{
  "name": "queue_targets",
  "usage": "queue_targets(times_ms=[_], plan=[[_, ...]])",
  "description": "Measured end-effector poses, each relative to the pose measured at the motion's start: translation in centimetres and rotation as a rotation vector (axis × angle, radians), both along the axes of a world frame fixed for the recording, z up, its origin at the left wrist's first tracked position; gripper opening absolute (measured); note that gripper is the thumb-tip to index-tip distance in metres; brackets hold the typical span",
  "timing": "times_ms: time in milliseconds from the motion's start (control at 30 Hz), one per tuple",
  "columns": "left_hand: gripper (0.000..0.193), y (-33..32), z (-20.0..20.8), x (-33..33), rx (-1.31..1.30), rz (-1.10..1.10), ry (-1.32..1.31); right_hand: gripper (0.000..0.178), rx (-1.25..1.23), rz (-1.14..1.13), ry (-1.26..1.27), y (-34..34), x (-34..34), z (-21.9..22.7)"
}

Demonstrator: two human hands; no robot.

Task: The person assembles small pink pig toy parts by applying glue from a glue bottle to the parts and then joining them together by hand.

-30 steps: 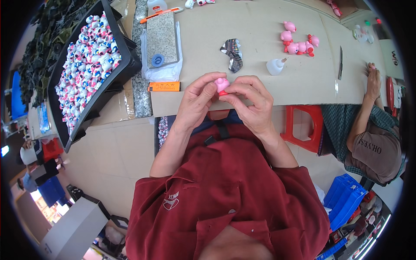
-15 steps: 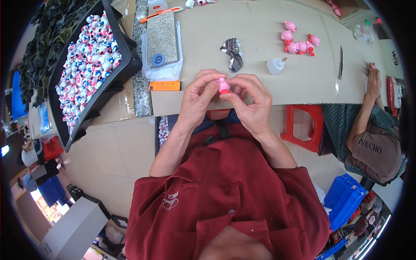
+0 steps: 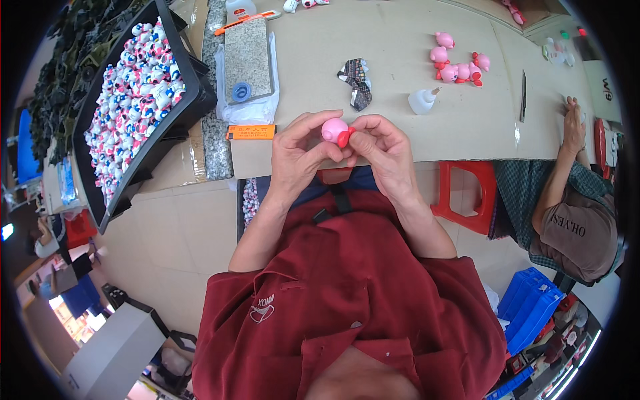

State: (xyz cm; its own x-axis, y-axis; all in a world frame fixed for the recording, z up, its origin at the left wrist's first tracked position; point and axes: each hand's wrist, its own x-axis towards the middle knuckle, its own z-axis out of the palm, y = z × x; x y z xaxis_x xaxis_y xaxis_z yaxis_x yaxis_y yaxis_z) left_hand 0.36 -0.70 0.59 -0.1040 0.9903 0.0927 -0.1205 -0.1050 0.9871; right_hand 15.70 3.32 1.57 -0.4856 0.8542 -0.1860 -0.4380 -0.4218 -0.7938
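Just above the table's near edge, a round pink figurine (image 3: 334, 130) with red feet is pinched between both hands. My left hand (image 3: 298, 147) grips its pink body with thumb and fingers. On the other side, my right hand (image 3: 382, 148) closes on the red feet. Beyond my hands lies a dark patterned scrap (image 3: 358, 83) that looks crumpled. To its right stands a small white squeeze bottle (image 3: 422, 102) with a brownish tip. Several more pink figurines (image 3: 450, 73) with red feet sit in a group farther back right.
At left, a black bin (image 3: 193, 87) holds many small white, pink and blue figures. A stone slab (image 3: 248, 57) bears a blue cap (image 3: 241, 92); an orange box (image 3: 252, 132) lies nearer. A thin dark blade-like tool (image 3: 523, 97) lies right. A co-worker's hand (image 3: 574, 123) rests farther right.
The figurine has been turned between my fingers: its round pink body now faces left and its red feet point right. My right hand has shifted its hold to the feet.
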Motion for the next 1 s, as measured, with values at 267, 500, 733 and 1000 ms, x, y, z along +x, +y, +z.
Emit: queue_targets(times_ms=[267,500,733,1000], plan=[[0.048,0.3,1.2,0.2,0.087,0.047,0.469,0.012,0.044,0.065,-0.111,-0.1,0.3,-0.5],[0.042,0.2,1.6,0.4,0.031,0.06,0.595,0.012,0.022,0.074,-0.09,0.0,0.4,-0.5],[0.039,0.1,1.6,0.1,0.062,0.067,0.521,0.015,0.01,0.124,-0.102,0.2,0.9,0.2],[0.032,0.2,0.8,0.3,-0.088,-0.086,0.268,0.022,0.095,0.09,-0.184,0.0,1.3,1.2]])
